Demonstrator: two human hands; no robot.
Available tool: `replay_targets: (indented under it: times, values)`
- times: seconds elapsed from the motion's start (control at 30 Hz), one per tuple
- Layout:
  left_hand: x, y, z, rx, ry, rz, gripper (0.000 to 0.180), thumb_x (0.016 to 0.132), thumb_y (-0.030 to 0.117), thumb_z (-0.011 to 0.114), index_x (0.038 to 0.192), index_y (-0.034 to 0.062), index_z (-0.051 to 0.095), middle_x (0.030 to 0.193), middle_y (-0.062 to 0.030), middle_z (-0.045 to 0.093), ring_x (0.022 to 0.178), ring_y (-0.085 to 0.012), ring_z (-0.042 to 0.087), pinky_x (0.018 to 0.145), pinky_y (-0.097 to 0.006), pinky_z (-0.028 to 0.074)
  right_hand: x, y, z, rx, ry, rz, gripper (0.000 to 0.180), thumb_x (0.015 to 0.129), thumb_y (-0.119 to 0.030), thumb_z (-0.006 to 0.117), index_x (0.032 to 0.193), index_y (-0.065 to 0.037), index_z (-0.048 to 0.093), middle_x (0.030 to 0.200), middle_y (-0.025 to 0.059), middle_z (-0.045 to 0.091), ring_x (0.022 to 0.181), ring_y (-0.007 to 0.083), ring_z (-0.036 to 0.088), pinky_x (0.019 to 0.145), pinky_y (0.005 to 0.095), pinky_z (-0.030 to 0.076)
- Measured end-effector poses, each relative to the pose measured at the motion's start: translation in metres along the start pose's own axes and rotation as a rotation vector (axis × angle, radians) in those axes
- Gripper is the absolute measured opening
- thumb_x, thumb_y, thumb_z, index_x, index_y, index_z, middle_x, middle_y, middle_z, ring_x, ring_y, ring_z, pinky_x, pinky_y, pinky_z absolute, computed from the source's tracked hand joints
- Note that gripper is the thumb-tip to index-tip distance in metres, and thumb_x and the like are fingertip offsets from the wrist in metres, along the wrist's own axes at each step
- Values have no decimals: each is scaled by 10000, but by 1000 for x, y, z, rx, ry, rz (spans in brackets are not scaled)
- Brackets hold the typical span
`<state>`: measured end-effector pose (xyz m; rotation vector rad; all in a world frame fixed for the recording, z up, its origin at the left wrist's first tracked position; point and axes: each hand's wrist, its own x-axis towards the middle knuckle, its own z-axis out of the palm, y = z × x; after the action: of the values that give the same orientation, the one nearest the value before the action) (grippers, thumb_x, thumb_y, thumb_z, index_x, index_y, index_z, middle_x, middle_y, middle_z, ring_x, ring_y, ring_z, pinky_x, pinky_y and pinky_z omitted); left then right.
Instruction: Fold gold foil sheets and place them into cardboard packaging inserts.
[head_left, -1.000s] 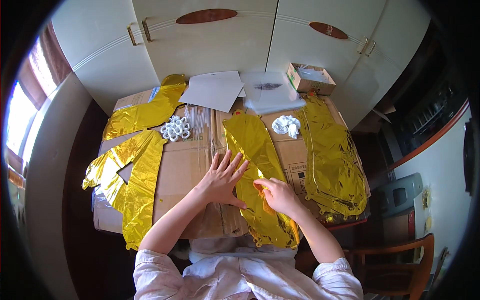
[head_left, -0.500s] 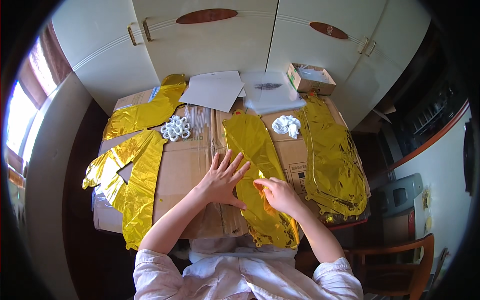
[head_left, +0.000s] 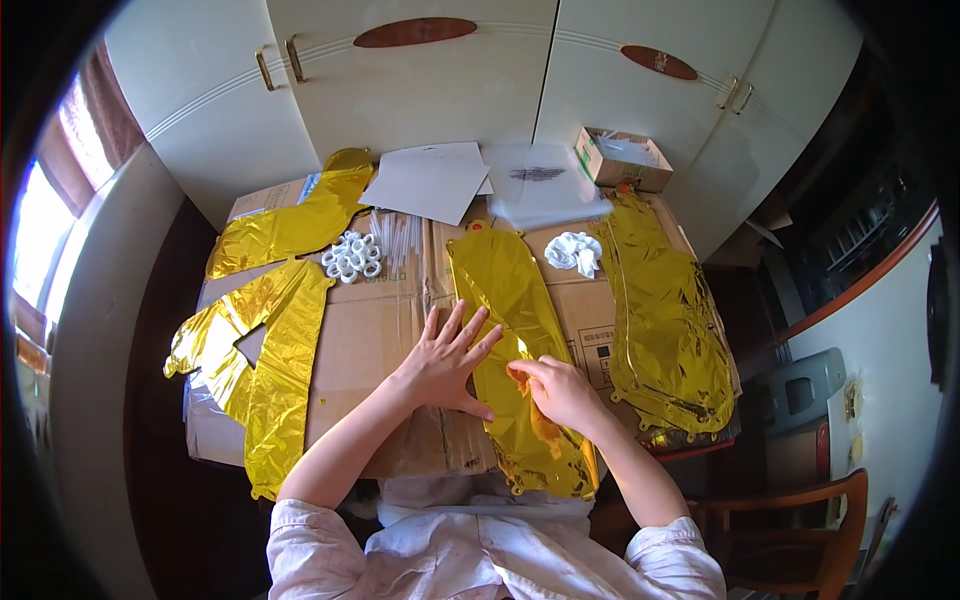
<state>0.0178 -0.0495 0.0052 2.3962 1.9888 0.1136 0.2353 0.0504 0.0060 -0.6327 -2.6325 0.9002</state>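
Observation:
A flat gold foil balloon point(head_left: 505, 285) lies lengthwise in front of me, on cardboard point(head_left: 375, 345). Over its left edge my left hand point(head_left: 447, 358) rests with fingers spread, the thumb reaching onto the foil. My right hand point(head_left: 565, 392) is closed low over the foil's right half, thumb and fingers pressed together. Beneath it shows an orange patch point(head_left: 545, 432); whether this is a reflection in the foil or a separate piece, I cannot tell. What the right fingers hold, if anything, is hidden.
More gold foil balloons lie at left point(head_left: 285, 375), far left point(head_left: 290, 232) and right point(head_left: 670, 330). White rings point(head_left: 352, 257), clear tubes point(head_left: 398, 238), a crumpled white bundle point(head_left: 573, 253), paper sheets point(head_left: 425, 180) and a small box point(head_left: 625, 158) stand beyond. A wooden chair point(head_left: 850, 530) is at right.
The orange patch under my right hand has changed shape and lengthened toward me. My right hand has barely shifted; the left stays where it was.

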Motion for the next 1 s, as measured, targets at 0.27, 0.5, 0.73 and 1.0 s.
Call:
replay_targets:
  times: [0.27, 0.5, 0.73, 1.0]
  values:
    - [1, 1, 0, 7, -13, -2, 1289, 560, 898, 575, 1535, 136, 214, 1567, -219, 198, 1440, -474, 131, 1120, -663, 125, 0, -3, -2, -6, -4, -2, 324, 874, -19, 529, 1178, -71, 629, 981, 174, 646, 917, 342, 640, 838, 421, 520]
    - [0, 8, -6, 12, -55, 30, 1281, 565, 871, 606, 1536, 134, 210, 1569, -218, 193, 1435, -490, 130, 1102, -690, 131, -2, 0, 2, -14, 10, -18, 319, 867, -20, 543, 1171, -68, 629, 948, 179, 637, 880, 347, 642, 804, 427, 526]
    - [-2, 14, -11, 10, -97, 48, 1302, 536, 862, 633, 1541, 157, 196, 1573, -215, 182, 1425, -517, 122, 1087, -712, 128, -3, 1, 5, -42, 4, 4, 343, 874, -22, 545, 1204, -82, 620, 924, 172, 622, 854, 348, 636, 787, 429, 525]
    - [-4, 14, -7, 38, -88, 65, 1338, 511, 897, 603, 1543, 149, 197, 1570, -219, 189, 1403, -561, 131, 1041, -758, 141, -10, -23, 3, -347, 158, -112, 321, 819, -62, 631, 1140, -71, 641, 1025, 99, 577, 988, 287, 565, 852, 413, 470]
